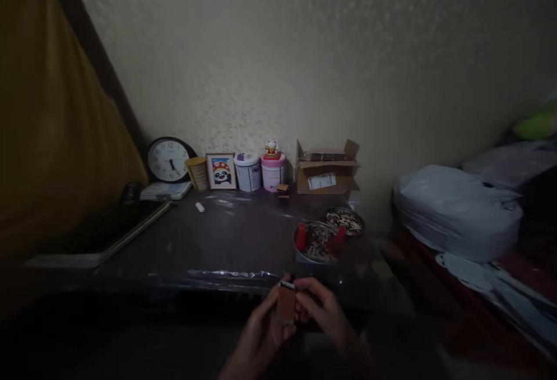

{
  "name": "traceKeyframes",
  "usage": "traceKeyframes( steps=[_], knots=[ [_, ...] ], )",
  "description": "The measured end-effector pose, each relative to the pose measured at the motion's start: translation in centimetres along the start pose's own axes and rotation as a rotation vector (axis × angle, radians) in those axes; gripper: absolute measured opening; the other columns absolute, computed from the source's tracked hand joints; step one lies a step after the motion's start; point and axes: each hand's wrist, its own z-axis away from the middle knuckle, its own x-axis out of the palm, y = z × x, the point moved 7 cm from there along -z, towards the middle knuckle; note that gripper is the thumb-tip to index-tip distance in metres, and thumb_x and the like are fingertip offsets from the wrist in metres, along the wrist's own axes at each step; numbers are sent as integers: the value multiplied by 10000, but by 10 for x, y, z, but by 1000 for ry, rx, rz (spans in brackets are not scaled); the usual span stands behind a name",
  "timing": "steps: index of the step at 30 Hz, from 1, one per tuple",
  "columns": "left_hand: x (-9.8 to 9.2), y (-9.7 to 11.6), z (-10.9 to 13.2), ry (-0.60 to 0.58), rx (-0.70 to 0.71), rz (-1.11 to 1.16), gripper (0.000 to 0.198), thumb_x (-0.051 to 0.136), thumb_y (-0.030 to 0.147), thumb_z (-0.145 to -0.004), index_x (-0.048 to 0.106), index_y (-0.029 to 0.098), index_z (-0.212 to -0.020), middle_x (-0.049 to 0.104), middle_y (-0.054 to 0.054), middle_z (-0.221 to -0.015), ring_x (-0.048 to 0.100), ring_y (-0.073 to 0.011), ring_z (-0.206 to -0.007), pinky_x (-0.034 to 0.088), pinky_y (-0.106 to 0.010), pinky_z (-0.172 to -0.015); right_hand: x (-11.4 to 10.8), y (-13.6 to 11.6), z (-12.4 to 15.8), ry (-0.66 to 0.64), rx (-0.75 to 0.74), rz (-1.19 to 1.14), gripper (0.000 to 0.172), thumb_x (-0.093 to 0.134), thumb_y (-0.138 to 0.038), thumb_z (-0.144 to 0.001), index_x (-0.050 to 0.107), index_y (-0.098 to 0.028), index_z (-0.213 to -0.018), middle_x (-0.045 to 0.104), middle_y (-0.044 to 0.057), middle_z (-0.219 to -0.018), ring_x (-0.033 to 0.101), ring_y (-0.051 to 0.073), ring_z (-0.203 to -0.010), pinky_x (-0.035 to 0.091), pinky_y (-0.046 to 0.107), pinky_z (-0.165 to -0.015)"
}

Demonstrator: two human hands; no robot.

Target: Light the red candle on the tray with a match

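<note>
Two hands meet low in the frame, just in front of the near edge of the dark, plastic-covered desk (209,241). The left hand (261,333) and the right hand (324,310) are drawn together around a small reddish-brown rectangular object with a pale top edge (286,301), held upright between them. The left hand's fingers wrap its side; the right hand's fingertips touch its opposite side. Dim light hides whether either grip is firm or only a light touch, and what the object is cannot be told.

Placement of surrounding items:
- A round metal tin with a patterned interior and red parts at its rim (317,242) stands on the desk just beyond the hands; a patterned round lid (346,220) lies beside it.
- An open brown cardboard box (327,170) stands against the wall.
- A round black wall clock (169,159), a small framed cartoon picture (221,171), a white cylindrical container (248,172) and a pink cylindrical container (273,172) line the back edge.

Handling guidance, as a judgement: hold the object steady with the left hand and let the right fingertips do the fine work. Keep it upright and close to the desk edge, clear of the tin. In this poor light, work slowly by touch
</note>
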Motion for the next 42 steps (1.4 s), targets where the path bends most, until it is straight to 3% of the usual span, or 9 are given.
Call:
traceKeyframes(
  steps=[5,10,13,17,22,28,33,37,42],
  knots=[
    [2,-7,3,-2,-43,-105,391,512,294,-822,516,177,-1196,673,-80,-806,614,-139,-645,417,-222,-550,-8,8,-5,77,33,-10,333,630,-488,-698,558,-163,-681,473,-82,-454,461,70,-411,345,189,-439],
    [-5,-13,0,9,-83,-114,349,520,309,-817,561,144,-1122,680,-85,-789,620,-133,-620,422,-210,-532,-16,7,-4,155,10,114,325,606,-485,-719,547,-171,-653,496,-63,-504,457,77,-426,370,199,-443],
    [-10,-14,-2,33,-98,-108,320,501,316,-823,590,118,-1059,686,-94,-752,621,-135,-598,430,-211,-523,-18,-4,-1,172,-122,316,232,559,-391,-791,578,-182,-693,566,-21,-632,539,115,-564,440,230,-550],
    [-14,-14,-3,86,-126,-138,290,495,316,-819,621,97,-961,681,-89,-673,604,-127,-538,418,-202,-484,-10,-19,6,95,-324,618,167,497,-251,-851,658,-225,-818,591,16,-843,575,148,-805,451,251,-745],
    [-14,-14,-3,114,-129,-189,268,513,286,-799,625,85,-936,671,-81,-631,595,-134,-507,390,-199,-432,-3,-18,10,-39,-319,790,211,467,-190,-866,663,-252,-914,566,14,-875,584,135,-791,462,230,-729],
    [-22,-18,-4,133,-148,-243,282,485,296,-805,643,73,-874,664,-75,-593,576,-121,-471,383,-192,-420,-2,-17,12,-88,-334,829,173,468,-167,-869,626,-232,-845,575,5,-849,586,138,-781,460,235,-721],
    [-22,-18,-3,128,-160,-223,280,506,304,-785,641,73,-870,667,-79,-599,589,-133,-494,382,-204,-439,0,-19,14,-122,-322,819,188,450,-172,-887,618,-245,-925,584,5,-886,586,132,-801,455,228,-741],
    [-22,-20,-2,156,-194,-237,303,476,315,-782,646,68,-821,655,-76,-575,564,-122,-452,369,-209,-437,0,-17,14,-152,-315,866,157,465,-197,-885,611,-227,-838,574,0,-863,579,126,-779,453,221,-721],
    [-23,-19,-3,160,-187,-270,296,468,308,-785,637,80,-870,660,-74,-574,563,-124,-446,366,-205,-428,-1,-13,13,-176,-313,879,142,460,-191,-893,595,-229,-871,579,-4,-879,578,121,-792,448,213,-731]
  ],
)
